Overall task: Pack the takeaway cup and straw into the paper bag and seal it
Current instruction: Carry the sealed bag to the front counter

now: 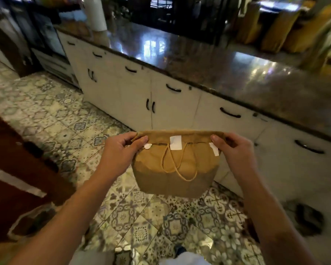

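Note:
A brown paper bag (175, 175) hangs in the air in front of me, over the tiled floor. Its top is folded over and three white tape strips hold the fold down, the middle strip (175, 142) being the largest. The twine handles dangle down the front of the bag. My left hand (122, 148) pinches the folded top at its left corner. My right hand (235, 148) pinches the right corner. The cup and straw are not visible; the bag's inside is hidden.
A dark glossy countertop (227, 73) runs diagonally from upper left to right, above white cabinets (141, 96) with black handles. Brown paper bags (279, 29) stand at its far right. Patterned floor tiles (52, 104) lie below; a dark wooden surface (13, 169) is at left.

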Demonstrator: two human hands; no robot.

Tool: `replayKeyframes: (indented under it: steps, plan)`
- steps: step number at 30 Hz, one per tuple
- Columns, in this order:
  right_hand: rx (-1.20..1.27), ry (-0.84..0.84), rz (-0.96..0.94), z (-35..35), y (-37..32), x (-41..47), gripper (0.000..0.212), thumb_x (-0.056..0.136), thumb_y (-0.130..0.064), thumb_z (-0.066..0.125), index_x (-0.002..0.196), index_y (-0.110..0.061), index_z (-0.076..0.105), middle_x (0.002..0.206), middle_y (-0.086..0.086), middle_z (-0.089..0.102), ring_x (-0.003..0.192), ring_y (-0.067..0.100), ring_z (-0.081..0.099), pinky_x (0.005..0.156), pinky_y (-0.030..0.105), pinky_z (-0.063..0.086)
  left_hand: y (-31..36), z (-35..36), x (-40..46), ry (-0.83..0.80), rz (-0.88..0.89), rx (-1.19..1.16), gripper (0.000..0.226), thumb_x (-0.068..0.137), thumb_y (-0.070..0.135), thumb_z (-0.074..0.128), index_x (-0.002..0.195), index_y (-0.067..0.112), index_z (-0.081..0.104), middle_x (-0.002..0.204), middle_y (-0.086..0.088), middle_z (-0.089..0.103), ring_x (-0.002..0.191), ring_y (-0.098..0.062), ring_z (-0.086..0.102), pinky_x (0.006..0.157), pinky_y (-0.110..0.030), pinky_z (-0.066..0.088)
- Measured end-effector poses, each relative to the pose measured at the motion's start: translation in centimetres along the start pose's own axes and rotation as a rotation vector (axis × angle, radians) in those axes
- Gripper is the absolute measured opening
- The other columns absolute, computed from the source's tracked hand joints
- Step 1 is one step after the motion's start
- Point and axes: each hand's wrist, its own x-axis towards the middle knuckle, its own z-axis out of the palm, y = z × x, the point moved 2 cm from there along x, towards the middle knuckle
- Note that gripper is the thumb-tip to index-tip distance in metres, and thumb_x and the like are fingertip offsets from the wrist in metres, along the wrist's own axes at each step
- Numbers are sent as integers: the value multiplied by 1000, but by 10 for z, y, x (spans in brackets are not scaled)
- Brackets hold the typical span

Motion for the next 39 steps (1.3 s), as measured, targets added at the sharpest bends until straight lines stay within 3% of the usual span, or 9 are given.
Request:
replayKeyframes:
  steps: [4, 6, 10, 13, 17, 23, 27, 34, 39]
  plan:
    - [-43, 98, -20, -66, 16, 39, 10, 93, -19, 75, 91, -29, 76, 78, -1, 75, 69, 13, 68, 64, 27, 56, 20, 74, 48, -29, 11, -37, 11, 87, 31, 76, 91, 41, 75, 83, 13, 78, 82, -9, 74, 77, -33, 60]
    - [-73, 140, -34, -94, 22, 55, 10, 94, -19, 73, 93, -28, 75, 81, 2, 75, 73, 18, 69, 67, 29, 57, 31, 108, 69, -39, 15, -57, 11, 86, 31, 76, 95, 36, 75, 82, 13, 78, 78, -5, 72, 76, -29, 59]
    - [-89, 218, -30, -144, 34, 81, 12, 95, -19, 71, 94, -31, 75, 78, -13, 74, 70, 3, 67, 66, 21, 55, 54, 169, 109, -101, 81, -85, 12, 87, 30, 76, 88, 41, 73, 77, 19, 76, 74, 1, 70, 68, -18, 55]
    - [-89, 293, -24, -175, 41, 99, 11, 95, -18, 72, 93, -29, 76, 75, -13, 74, 69, 1, 65, 65, 20, 54, 67, 210, 136, -147, 104, -89, 9, 87, 31, 76, 87, 40, 73, 74, 19, 75, 69, 5, 66, 63, -15, 51]
    - [-112, 381, -13, -208, 51, 124, 9, 95, -17, 72, 96, -25, 77, 80, -3, 75, 72, 7, 66, 66, 22, 56, 80, 260, 177, -198, 156, -83, 16, 87, 33, 75, 102, 28, 76, 83, 13, 74, 72, 3, 67, 66, -16, 52]
    - [-185, 507, 17, -251, 74, 177, 7, 95, -21, 72, 98, -24, 76, 83, 2, 76, 77, 20, 71, 71, 32, 61, 98, 339, 248, -310, 242, -135, 17, 89, 28, 74, 105, 31, 71, 90, 18, 72, 78, 7, 68, 67, -8, 53]
    - [-237, 573, 1, -273, 81, 224, 9, 95, -23, 70, 97, -30, 75, 83, -2, 76, 76, 16, 72, 70, 28, 61, 107, 389, 308, -365, 268, -173, 15, 87, 31, 75, 102, 32, 72, 89, 17, 72, 79, 0, 68, 68, -10, 52]
    - [-214, 636, 3, -308, 87, 315, 14, 95, -15, 71, 98, -28, 74, 78, -18, 75, 73, -2, 68, 67, 13, 52, 145, 453, 408, -463, 361, -180, 14, 92, 27, 72, 105, 29, 71, 89, 17, 70, 76, 11, 65, 64, -5, 49]
    - [-200, 684, 21, -350, 101, 368, 11, 95, -18, 73, 99, -27, 76, 81, -12, 77, 76, 2, 70, 68, 15, 53, 164, 510, 455, -537, 401, -180, 13, 94, 24, 68, 107, 24, 70, 89, 12, 70, 77, 12, 65, 66, -5, 50]
